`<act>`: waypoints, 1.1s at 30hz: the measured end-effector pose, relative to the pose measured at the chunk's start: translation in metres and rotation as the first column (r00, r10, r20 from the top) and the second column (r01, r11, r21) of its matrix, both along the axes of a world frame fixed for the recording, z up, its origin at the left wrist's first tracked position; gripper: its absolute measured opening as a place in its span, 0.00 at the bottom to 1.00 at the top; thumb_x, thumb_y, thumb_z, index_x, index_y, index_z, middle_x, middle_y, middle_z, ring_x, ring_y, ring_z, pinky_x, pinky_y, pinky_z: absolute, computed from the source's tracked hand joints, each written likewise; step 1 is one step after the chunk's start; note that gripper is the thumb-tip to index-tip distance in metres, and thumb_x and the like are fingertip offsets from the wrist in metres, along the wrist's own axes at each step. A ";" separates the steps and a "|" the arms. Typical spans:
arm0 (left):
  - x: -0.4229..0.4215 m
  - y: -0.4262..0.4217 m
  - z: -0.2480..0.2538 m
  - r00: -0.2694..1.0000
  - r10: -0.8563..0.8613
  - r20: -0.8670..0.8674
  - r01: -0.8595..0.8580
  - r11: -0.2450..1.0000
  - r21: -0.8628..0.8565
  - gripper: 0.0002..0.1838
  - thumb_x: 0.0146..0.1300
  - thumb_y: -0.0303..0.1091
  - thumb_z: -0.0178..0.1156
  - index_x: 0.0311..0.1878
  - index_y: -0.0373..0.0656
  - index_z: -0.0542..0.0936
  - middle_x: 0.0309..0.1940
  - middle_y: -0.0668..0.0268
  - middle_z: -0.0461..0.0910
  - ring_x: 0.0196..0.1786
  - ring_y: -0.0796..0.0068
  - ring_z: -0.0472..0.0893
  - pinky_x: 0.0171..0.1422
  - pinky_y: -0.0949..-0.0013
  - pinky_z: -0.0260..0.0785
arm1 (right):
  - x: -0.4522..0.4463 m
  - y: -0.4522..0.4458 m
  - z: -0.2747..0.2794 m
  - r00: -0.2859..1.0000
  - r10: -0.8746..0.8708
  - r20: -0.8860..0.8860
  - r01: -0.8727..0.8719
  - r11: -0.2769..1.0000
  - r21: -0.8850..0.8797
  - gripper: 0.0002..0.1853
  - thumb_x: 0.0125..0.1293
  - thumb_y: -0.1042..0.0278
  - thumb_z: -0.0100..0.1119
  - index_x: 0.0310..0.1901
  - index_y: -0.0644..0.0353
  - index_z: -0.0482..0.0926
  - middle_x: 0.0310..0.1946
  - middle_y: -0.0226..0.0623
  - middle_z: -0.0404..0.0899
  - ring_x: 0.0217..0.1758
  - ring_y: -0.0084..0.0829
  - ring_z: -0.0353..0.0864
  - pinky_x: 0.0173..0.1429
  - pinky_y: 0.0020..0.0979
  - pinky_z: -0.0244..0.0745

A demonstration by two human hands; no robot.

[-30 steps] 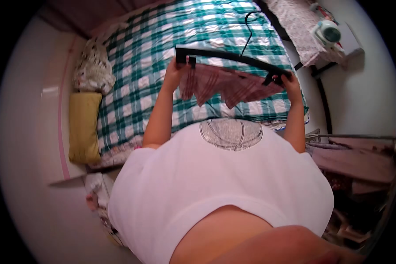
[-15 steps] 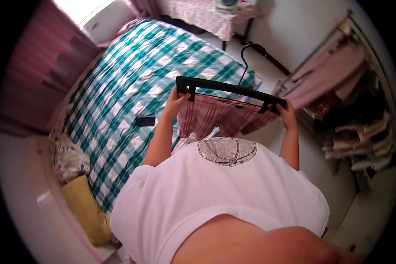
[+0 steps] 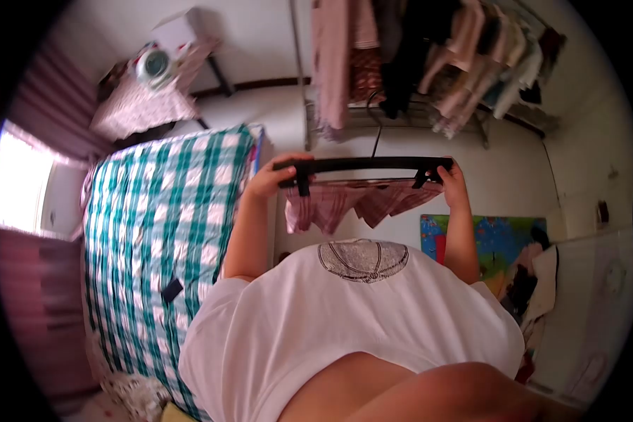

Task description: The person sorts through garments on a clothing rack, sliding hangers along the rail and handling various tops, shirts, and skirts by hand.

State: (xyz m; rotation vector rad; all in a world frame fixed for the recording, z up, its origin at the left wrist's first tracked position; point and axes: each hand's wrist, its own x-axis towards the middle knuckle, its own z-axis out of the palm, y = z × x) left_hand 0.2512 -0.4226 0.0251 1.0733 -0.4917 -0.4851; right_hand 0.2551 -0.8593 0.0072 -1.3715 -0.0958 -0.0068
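Observation:
A black clip hanger is held up level in front of my chest, its hook pointing away from me. My left hand is closed round the hanger's left end, thumb over the bar. At the opposite end, my right hand grips the bar near the right clip. From the two clips hangs a pink plaid garment, seen from above with its lower part hidden behind my white shirt. Its exact kind cannot be made out.
A rack of hanging clothes stands ahead. The bed with a green-and-white checked cover is to the left, a dark flat object on it. A cloth-covered table stands far left. A colourful mat lies right.
My view has turned to the right: the bed has shifted left and the clothes rack is now straight ahead. Both hands still hold the hanger with the plaid garment.

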 end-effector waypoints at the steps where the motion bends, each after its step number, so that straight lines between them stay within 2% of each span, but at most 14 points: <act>1: 0.015 -0.020 -0.006 1.000 -0.011 0.010 0.010 0.997 0.082 0.25 0.59 0.38 0.59 0.57 0.33 0.70 0.45 0.55 0.78 0.46 0.65 0.79 0.54 0.65 0.70 | -0.001 -0.018 0.003 0.998 -0.053 -0.042 0.053 0.999 -0.006 0.09 0.64 0.69 0.56 0.44 0.60 0.71 0.36 0.30 0.77 0.37 0.23 0.76 0.43 0.27 0.75; 6: 0.069 -0.126 -0.026 0.999 0.028 -0.043 -0.029 0.999 -0.032 0.17 0.61 0.36 0.58 0.49 0.36 0.75 0.40 0.56 0.79 0.43 0.67 0.79 0.48 0.66 0.71 | 0.016 -0.100 -0.016 0.915 -0.354 0.194 0.383 0.913 -0.139 0.19 0.61 0.67 0.61 0.52 0.64 0.69 0.44 0.34 0.75 0.49 0.27 0.74 0.55 0.27 0.67; 10: 0.117 -0.199 -0.026 0.998 0.053 -0.039 -0.053 0.999 -0.002 0.11 0.62 0.33 0.57 0.44 0.37 0.75 0.37 0.59 0.78 0.40 0.69 0.78 0.47 0.68 0.71 | 0.044 -0.122 -0.027 0.512 -0.660 0.550 0.856 0.334 -0.396 0.25 0.55 0.70 0.65 0.53 0.65 0.67 0.46 0.41 0.73 0.51 0.34 0.72 0.55 0.32 0.67; 11: 0.133 -0.216 -0.027 0.998 0.058 -0.032 -0.057 0.998 0.026 0.11 0.62 0.33 0.57 0.44 0.37 0.75 0.37 0.59 0.78 0.40 0.69 0.78 0.47 0.68 0.71 | 0.051 -0.119 -0.028 0.470 -0.702 0.535 0.878 0.312 -0.362 0.24 0.54 0.70 0.65 0.52 0.64 0.69 0.44 0.42 0.72 0.51 0.35 0.71 0.53 0.33 0.68; 13: 0.163 -0.250 -0.026 0.999 0.049 -0.018 -0.048 0.998 0.033 0.10 0.63 0.32 0.57 0.44 0.38 0.76 0.37 0.61 0.78 0.40 0.71 0.78 0.46 0.69 0.71 | 0.074 -0.127 -0.046 0.508 -0.615 0.603 0.859 0.316 -0.402 0.20 0.58 0.69 0.63 0.51 0.63 0.69 0.48 0.39 0.72 0.51 0.31 0.72 0.55 0.29 0.67; 15: 0.194 -0.285 -0.027 0.999 0.032 0.003 -0.032 0.998 0.058 0.09 0.64 0.31 0.56 0.44 0.38 0.76 0.37 0.62 0.78 0.39 0.72 0.78 0.46 0.71 0.70 | 0.106 -0.130 -0.064 0.741 -0.596 0.308 0.671 0.670 -0.318 0.16 0.59 0.63 0.62 0.44 0.65 0.73 0.38 0.37 0.74 0.42 0.28 0.74 0.43 0.28 0.70; 17: 0.221 -0.321 -0.027 0.999 0.032 0.015 -0.032 0.998 0.049 0.08 0.64 0.30 0.56 0.44 0.38 0.77 0.36 0.65 0.78 0.39 0.76 0.78 0.45 0.74 0.69 | 0.132 -0.114 -0.034 0.816 -0.510 0.273 0.578 0.738 -0.349 0.16 0.62 0.58 0.60 0.40 0.65 0.73 0.35 0.33 0.74 0.37 0.25 0.73 0.41 0.27 0.69; 18: 0.234 -0.340 -0.024 0.997 0.033 0.072 -0.038 0.996 0.076 0.08 0.64 0.30 0.57 0.44 0.38 0.77 0.36 0.66 0.78 0.39 0.77 0.77 0.45 0.75 0.69 | 0.151 -0.120 -0.030 0.868 -0.482 0.117 0.491 0.802 -0.340 0.18 0.62 0.55 0.59 0.40 0.63 0.73 0.35 0.32 0.75 0.40 0.24 0.73 0.44 0.26 0.68; 21: 0.270 -0.395 -0.008 0.986 0.004 0.167 -0.017 0.997 0.079 0.09 0.64 0.31 0.57 0.45 0.39 0.77 0.36 0.67 0.78 0.39 0.79 0.76 0.45 0.76 0.68 | 0.197 -0.139 -0.001 0.802 -0.596 0.032 0.589 0.782 -0.204 0.24 0.62 0.54 0.59 0.49 0.67 0.68 0.40 0.36 0.72 0.45 0.26 0.71 0.51 0.27 0.65; 24: 0.306 -0.452 -0.006 0.969 -0.006 0.247 -0.019 0.995 0.101 0.10 0.64 0.32 0.56 0.47 0.41 0.77 0.34 0.69 0.77 0.38 0.83 0.74 0.41 0.79 0.65 | 0.249 -0.168 0.006 0.726 -0.678 -0.110 0.685 0.703 0.192 0.29 0.61 0.56 0.61 0.53 0.68 0.62 0.44 0.38 0.70 0.49 0.27 0.69 0.55 0.27 0.62; 27: 0.327 -0.505 -0.004 0.959 -0.081 0.270 0.050 0.992 0.120 0.12 0.64 0.31 0.56 0.49 0.39 0.75 0.38 0.69 0.76 0.41 0.81 0.73 0.47 0.76 0.65 | 0.280 -0.205 0.018 0.794 -0.603 -0.078 0.599 0.753 0.272 0.32 0.59 0.58 0.62 0.56 0.67 0.57 0.48 0.40 0.68 0.54 0.27 0.67 0.59 0.27 0.59; 29: 0.338 -0.539 0.002 0.950 -0.120 0.287 0.088 0.989 0.123 0.11 0.64 0.29 0.56 0.49 0.38 0.74 0.41 0.70 0.76 0.41 0.80 0.74 0.48 0.76 0.65 | 0.301 -0.237 0.013 0.742 -0.668 -0.058 0.661 0.714 0.232 0.26 0.57 0.63 0.63 0.51 0.66 0.62 0.41 0.37 0.71 0.45 0.27 0.71 0.50 0.29 0.66; 31: 0.354 -0.571 0.007 0.894 -0.236 0.381 0.188 0.969 0.160 0.17 0.62 0.29 0.58 0.54 0.38 0.72 0.48 0.65 0.74 0.52 0.76 0.72 0.58 0.71 0.62 | 0.311 -0.269 0.026 0.753 -0.655 -0.058 0.651 0.730 0.209 0.23 0.56 0.66 0.63 0.49 0.65 0.64 0.36 0.36 0.72 0.40 0.26 0.73 0.44 0.29 0.69; 33: 0.368 -0.599 0.015 0.748 -0.330 0.575 0.230 0.943 0.241 0.21 0.60 0.29 0.59 0.57 0.39 0.70 0.53 0.63 0.73 0.58 0.74 0.69 0.63 0.68 0.59 | 0.323 -0.313 0.018 0.762 -0.644 -0.060 0.637 0.731 0.243 0.13 0.54 0.74 0.56 0.42 0.62 0.68 0.33 0.34 0.72 0.33 0.26 0.73 0.36 0.27 0.70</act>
